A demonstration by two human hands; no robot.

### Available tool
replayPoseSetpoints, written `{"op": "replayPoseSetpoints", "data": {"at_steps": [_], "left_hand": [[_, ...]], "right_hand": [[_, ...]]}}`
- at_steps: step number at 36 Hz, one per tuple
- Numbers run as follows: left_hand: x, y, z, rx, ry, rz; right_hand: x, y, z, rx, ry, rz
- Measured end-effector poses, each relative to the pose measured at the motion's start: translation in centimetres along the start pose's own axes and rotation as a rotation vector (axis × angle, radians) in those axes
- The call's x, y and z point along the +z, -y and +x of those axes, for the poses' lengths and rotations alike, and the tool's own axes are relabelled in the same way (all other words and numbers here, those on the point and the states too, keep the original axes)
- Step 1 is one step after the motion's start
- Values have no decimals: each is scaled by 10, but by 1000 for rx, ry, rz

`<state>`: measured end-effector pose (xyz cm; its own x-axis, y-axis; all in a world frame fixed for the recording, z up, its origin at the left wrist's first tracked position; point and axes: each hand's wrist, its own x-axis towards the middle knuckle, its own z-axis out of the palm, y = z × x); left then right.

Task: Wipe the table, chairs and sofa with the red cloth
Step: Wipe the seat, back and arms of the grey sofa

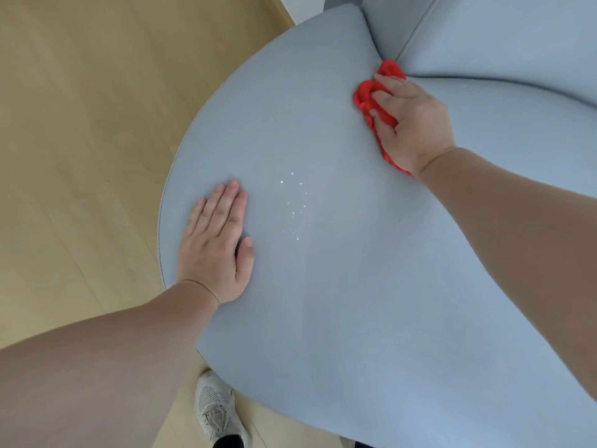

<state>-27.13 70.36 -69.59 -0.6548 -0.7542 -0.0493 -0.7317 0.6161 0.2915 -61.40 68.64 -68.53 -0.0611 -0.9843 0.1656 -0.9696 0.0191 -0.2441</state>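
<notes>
Overhead, two hands on one sofa (pixel 339 286): right hand (pixel 410 121) clenching one red cloth (pixel 366 98), left hand (pixel 216 244) flat, fingers spread.

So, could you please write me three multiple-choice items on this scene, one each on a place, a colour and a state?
1. Where is the cloth?
A. on the floor
B. at the seat's back crease
C. under the left hand

2. What colour is the sofa?
A. blue-grey
B. brown
C. green

3. How is the left hand?
A. fisted
B. lifted off the sofa
C. flat, palm down

Answers: 1 B, the right hand presses it where seat meets backrest; 2 A, the whole cushion is blue-grey; 3 C, its fingers lie spread on the seat, holding nothing.
</notes>
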Motion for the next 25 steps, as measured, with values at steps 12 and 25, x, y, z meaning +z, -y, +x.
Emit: {"op": "replayPoseSetpoints", "data": {"at_steps": [12, 25], "left_hand": [[0, 1, 0, 5, -13, -10], [1, 0, 3, -2, -11, -3]], "right_hand": [[-7, -20, 25, -14, 3, -1], [-7, -1, 32, 137, 27, -35]]}}
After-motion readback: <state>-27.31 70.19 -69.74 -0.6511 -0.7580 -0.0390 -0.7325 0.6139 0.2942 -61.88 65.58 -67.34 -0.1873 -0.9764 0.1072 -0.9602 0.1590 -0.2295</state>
